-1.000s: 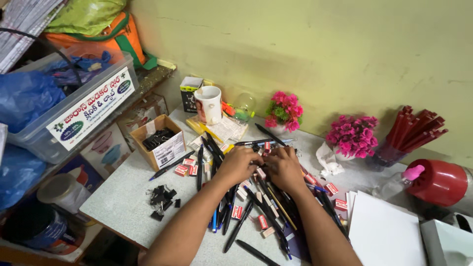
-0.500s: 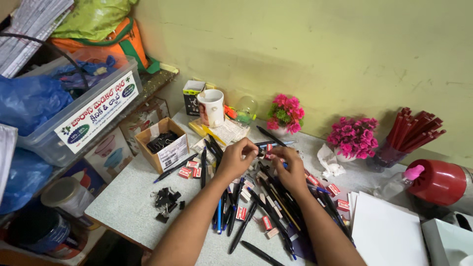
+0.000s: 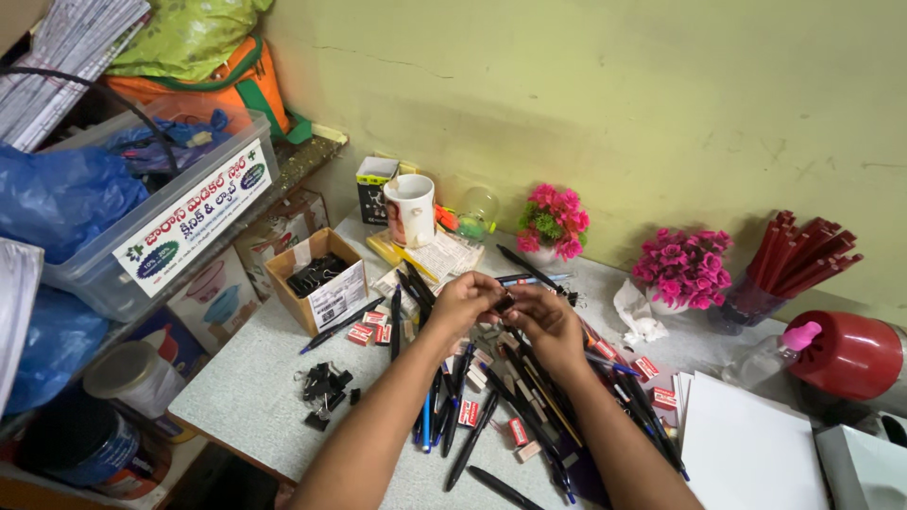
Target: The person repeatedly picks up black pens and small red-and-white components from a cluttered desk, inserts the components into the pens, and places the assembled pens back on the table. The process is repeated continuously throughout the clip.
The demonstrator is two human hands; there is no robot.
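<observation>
Hands meet above the middle of the speckled grey tabletop (image 3: 236,397), left hand (image 3: 463,302) and right hand (image 3: 548,321) pinching a small black clip (image 3: 504,303) between fingertips, over scattered slim pens (image 3: 472,439), little red boxes (image 3: 468,413) and loose clips (image 3: 323,387).

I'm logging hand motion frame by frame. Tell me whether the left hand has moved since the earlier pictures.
Yes. The left hand has lifted off the scattered pens and drawn up toward the white mug, meeting the right hand around a small dark object.
</observation>
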